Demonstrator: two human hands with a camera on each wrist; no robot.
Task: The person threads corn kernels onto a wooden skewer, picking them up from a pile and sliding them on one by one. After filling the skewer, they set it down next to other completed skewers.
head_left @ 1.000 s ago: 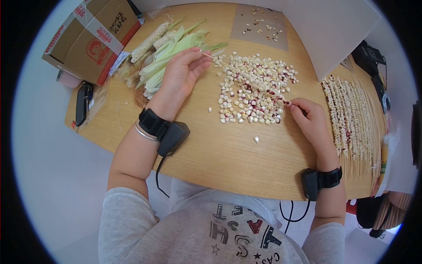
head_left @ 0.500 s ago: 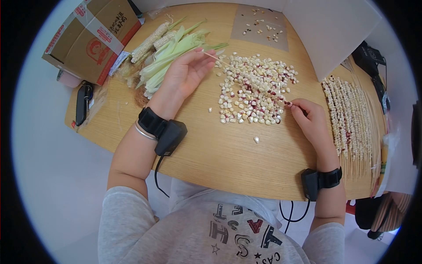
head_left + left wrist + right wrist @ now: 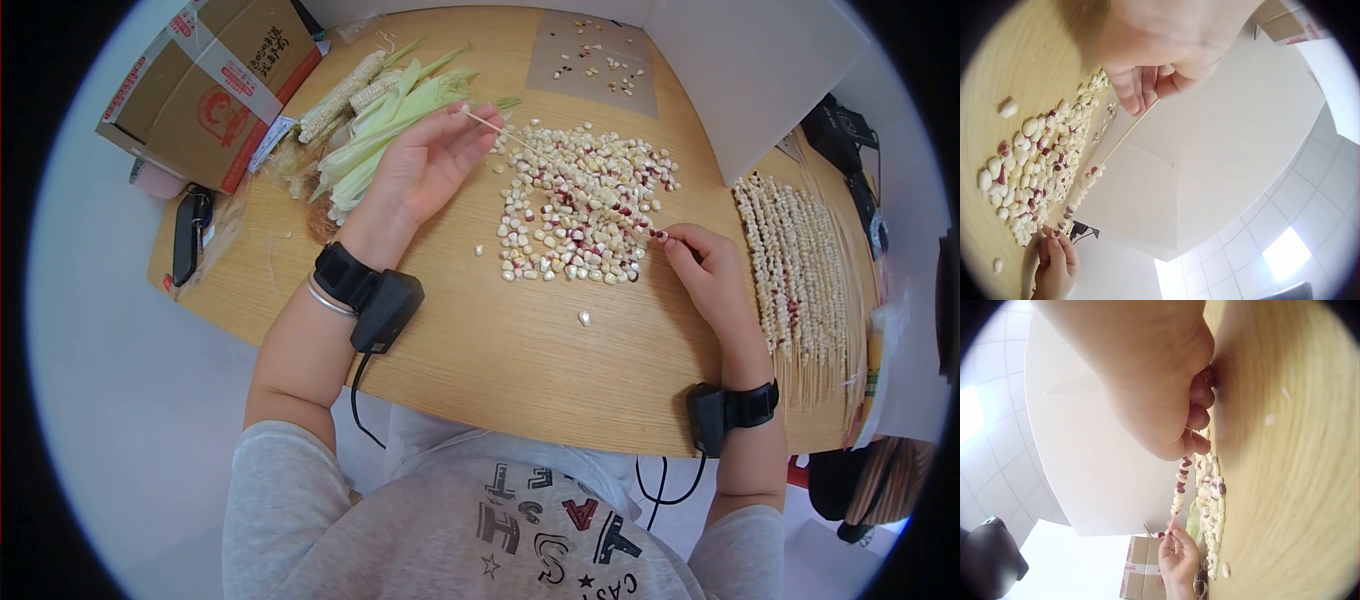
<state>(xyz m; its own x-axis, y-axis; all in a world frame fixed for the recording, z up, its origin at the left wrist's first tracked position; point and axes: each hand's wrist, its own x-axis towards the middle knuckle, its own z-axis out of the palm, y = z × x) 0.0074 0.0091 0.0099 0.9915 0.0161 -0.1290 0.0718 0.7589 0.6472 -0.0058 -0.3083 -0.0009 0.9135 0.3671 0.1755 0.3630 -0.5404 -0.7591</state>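
Observation:
The left hand (image 3: 425,170), palm turned up, holds one end of a thin stick (image 3: 500,131) between thumb and fingers, a pale kernel (image 3: 464,108) at its fingertips. In the left wrist view the bare stick (image 3: 1124,137) runs from that hand (image 3: 1166,37) to a row of pale and dark red strung kernels (image 3: 1087,181). At the row's far end, the right hand (image 3: 712,280) pinches the stick beside dark red kernels; the right wrist view shows this hand (image 3: 1147,375) above the strung kernels (image 3: 1181,481). Loose kernels (image 3: 560,225) lie spread beneath the stick.
Corn husks (image 3: 400,130) and cobs (image 3: 340,95) lie by a cardboard box (image 3: 215,90) at left. Several kernel-strung sticks (image 3: 795,270) lie at right, near a white panel (image 3: 750,80). A grey sheet (image 3: 560,90) with scattered kernels is at the back.
The left hand has tilted slightly and its fingers look more spread, with the stick's end and a kernel now showing more at the fingertips. The right hand has barely shifted.

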